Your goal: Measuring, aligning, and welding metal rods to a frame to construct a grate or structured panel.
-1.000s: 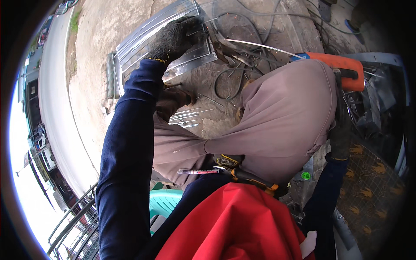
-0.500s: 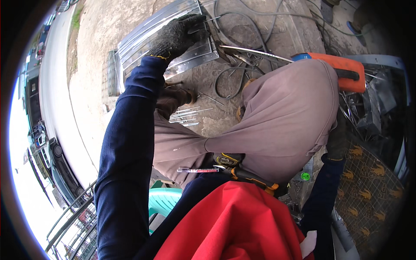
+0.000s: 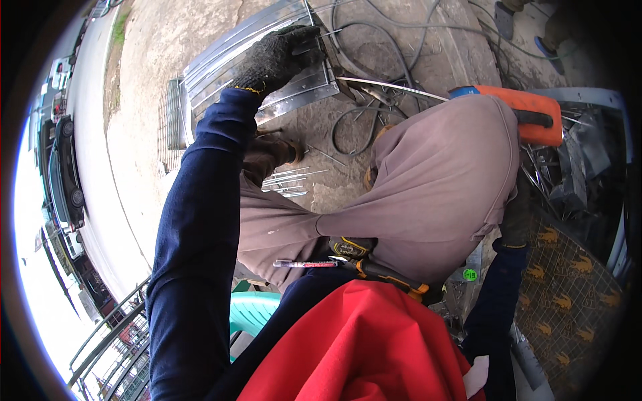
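My left hand [image 3: 275, 59], in a dark knit glove, is over the near right part of a shiny sheet-metal panel [image 3: 294, 93] with raised strips. Its fingers are bent closed around a thin metal rod [image 3: 329, 33], whose end pokes out to the right. My right hand [image 3: 515, 217], also in a dark glove, hangs low beside my right knee. Its fingers are hidden behind the trouser leg and in shadow, so what it touches does not show. A long pale strip [image 3: 394, 87] slants from the panel's corner toward my knee.
An orange and blue casing [image 3: 535, 110] with a dark handle lies beyond my right knee, near metal scraps [image 3: 575, 160]. Dark cable [image 3: 354, 144] loops over the concrete. Thin rods [image 3: 287, 180] lie by my foot. Another person's feet [image 3: 548, 50] show at the upper right.
My left hand has shifted very slightly down and right, still on the panel with the rod. On the road at far left, vehicles have changed place. My right hand stays low.
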`<state>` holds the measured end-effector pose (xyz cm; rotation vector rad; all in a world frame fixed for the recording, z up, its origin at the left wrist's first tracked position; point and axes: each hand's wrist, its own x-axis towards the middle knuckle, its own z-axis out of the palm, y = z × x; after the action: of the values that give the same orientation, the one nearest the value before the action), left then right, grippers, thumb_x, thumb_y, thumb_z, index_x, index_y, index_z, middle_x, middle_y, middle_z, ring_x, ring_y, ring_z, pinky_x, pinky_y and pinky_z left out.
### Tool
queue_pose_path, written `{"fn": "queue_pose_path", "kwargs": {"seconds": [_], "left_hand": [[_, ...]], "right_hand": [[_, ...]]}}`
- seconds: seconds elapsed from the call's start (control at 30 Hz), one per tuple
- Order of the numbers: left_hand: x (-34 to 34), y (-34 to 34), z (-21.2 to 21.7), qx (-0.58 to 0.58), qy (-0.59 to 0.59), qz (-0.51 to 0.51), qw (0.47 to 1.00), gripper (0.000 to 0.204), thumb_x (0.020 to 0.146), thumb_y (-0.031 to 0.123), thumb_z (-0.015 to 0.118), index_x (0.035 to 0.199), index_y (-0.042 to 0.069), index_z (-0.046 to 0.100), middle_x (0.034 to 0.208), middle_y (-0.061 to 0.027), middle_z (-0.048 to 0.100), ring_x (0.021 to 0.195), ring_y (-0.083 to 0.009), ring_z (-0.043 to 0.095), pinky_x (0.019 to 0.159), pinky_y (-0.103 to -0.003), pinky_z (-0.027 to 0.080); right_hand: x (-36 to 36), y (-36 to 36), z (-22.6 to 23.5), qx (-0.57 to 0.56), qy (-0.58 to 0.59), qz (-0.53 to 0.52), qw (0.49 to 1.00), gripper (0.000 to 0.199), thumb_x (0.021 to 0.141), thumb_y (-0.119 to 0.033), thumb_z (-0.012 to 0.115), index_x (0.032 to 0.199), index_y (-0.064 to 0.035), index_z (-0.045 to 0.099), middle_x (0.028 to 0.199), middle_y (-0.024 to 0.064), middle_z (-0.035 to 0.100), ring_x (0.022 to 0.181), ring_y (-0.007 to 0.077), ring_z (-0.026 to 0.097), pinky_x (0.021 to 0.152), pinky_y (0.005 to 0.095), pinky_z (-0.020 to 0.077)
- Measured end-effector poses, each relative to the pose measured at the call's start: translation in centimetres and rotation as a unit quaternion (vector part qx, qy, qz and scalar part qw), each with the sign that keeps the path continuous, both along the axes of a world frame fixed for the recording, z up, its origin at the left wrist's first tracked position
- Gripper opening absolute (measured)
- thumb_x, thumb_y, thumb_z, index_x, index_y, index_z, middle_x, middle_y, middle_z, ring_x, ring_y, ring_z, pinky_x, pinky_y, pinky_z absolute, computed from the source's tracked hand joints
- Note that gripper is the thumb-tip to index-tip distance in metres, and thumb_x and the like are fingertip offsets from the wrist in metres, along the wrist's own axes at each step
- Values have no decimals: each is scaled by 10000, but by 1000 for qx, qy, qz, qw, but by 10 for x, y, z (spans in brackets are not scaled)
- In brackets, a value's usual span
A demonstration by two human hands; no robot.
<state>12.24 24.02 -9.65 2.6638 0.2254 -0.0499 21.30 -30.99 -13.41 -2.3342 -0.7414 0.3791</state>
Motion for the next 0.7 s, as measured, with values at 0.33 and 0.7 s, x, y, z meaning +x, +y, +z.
{"fn": "queue_pose_path", "kwargs": {"seconds": [0.33, 0.7], "left_hand": [[1, 4, -1, 42, 9, -4, 999, 514, 915, 305, 734, 1397, 203, 590, 1407, -128, 595, 1281, -346, 573, 1064, -428, 465], [0, 3, -3, 30, -8, -8, 999, 519, 916, 314, 732, 1400, 195, 588, 1404, -132, 597, 1277, -345, 576, 1062, -423, 464]], "right_hand": [[0, 10, 2, -7, 28, 4, 1000, 544, 1023, -161, 534, 1522, -20, 372, 1521, 185, 449, 1410, 309, 436, 1146, 398, 368], [7, -21, -26, -57, -17, 6, 998, 527, 1030, -168, 521, 1517, -22, 379, 1515, 185, 448, 1403, 319, 437, 1143, 410, 371]]}}
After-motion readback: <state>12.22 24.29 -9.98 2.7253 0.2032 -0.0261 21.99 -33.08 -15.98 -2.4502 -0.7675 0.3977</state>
